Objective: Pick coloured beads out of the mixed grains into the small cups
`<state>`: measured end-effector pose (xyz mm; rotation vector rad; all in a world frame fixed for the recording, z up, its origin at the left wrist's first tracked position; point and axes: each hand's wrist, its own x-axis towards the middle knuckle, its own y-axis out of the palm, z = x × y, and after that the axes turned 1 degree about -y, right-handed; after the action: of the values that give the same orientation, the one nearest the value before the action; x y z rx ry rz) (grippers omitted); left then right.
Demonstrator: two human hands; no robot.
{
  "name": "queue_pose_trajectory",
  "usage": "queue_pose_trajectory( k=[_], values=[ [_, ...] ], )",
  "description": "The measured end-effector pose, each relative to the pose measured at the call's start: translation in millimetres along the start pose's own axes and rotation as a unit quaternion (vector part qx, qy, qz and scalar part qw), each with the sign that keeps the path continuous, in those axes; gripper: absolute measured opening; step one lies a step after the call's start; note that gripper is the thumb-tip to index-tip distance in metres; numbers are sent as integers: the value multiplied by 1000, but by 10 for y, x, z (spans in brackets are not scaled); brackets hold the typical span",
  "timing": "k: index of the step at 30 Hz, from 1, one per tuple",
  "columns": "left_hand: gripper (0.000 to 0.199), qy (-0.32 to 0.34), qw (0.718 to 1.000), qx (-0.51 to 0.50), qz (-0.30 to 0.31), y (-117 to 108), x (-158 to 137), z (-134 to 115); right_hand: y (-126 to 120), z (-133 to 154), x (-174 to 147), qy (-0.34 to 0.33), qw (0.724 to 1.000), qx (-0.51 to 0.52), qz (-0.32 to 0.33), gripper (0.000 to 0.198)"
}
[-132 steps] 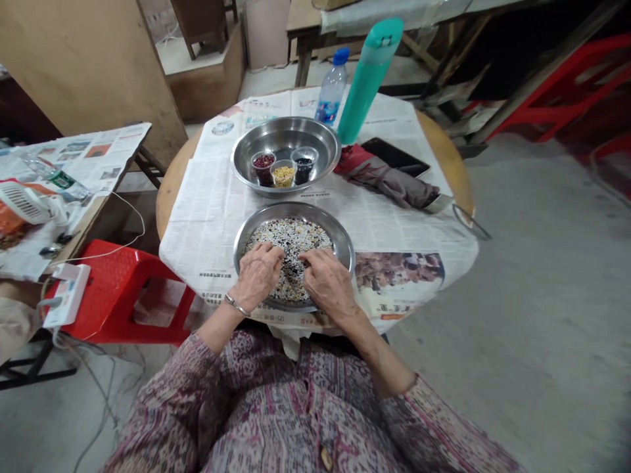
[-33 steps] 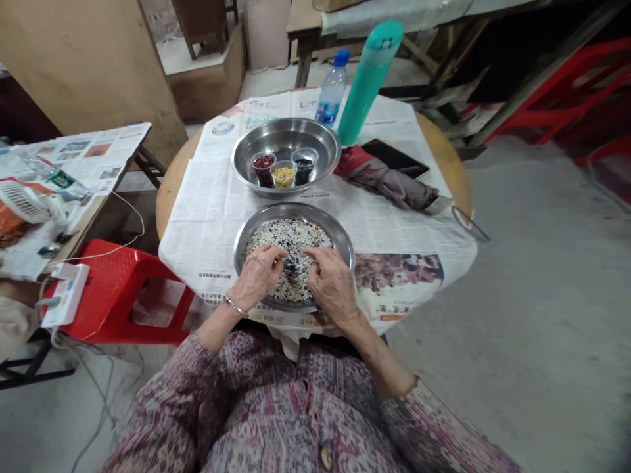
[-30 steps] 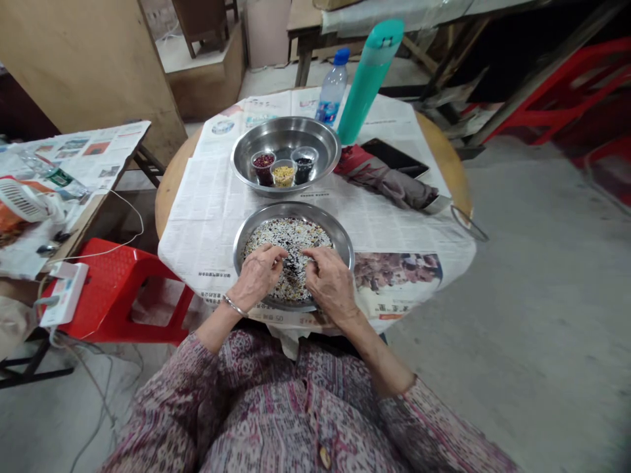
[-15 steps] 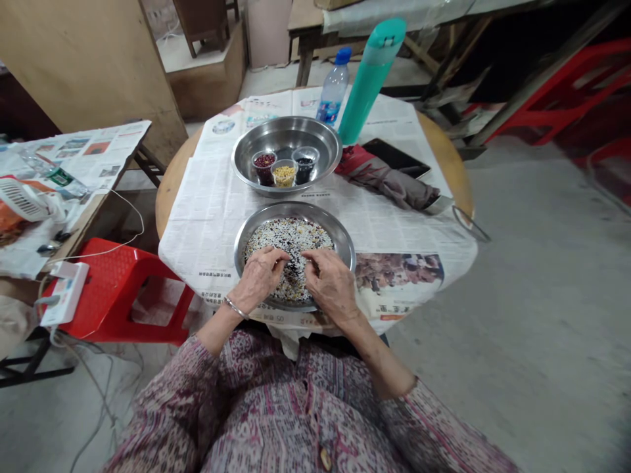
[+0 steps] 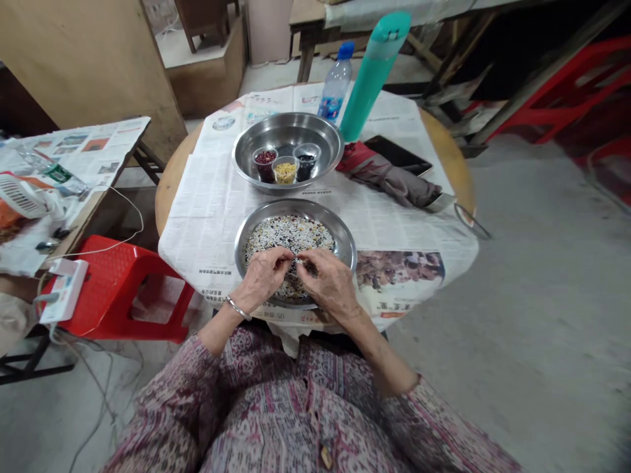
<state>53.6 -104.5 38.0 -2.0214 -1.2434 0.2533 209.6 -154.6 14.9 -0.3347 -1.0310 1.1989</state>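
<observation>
Two grips curled inward, left hand [image 5: 265, 272] and right hand [image 5: 329, 281] almost touching; cannot tell if pinched or holding anything; grains [image 5: 290, 231] in near bowl [image 5: 346, 243], beneath and beyond fingertips; round spread; hands equally near

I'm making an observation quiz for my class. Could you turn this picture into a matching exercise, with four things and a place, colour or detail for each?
Things
1. Left hand
2. Yellow-filled cup
3. Mixed grains
4. Stool

Descriptions
A. Spread across the near bowl
B. Red, beside the round table
C. Has a silver bangle at its wrist
D. In the far bowl

Right pairs
1-C
2-D
3-A
4-B
</observation>
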Motion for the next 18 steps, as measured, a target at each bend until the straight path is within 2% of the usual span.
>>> queue_pose_trajectory(
  k=[7, 18],
  values=[
    [12, -23, 999, -35, -6, -1, 43, -61, 0, 3, 14, -17, 999, 23, -18, 18],
    [18, -39, 999, -24, 5, -1, 71, -106, 0, 2, 1, -20, 999, 41, -22, 14]
  ],
)
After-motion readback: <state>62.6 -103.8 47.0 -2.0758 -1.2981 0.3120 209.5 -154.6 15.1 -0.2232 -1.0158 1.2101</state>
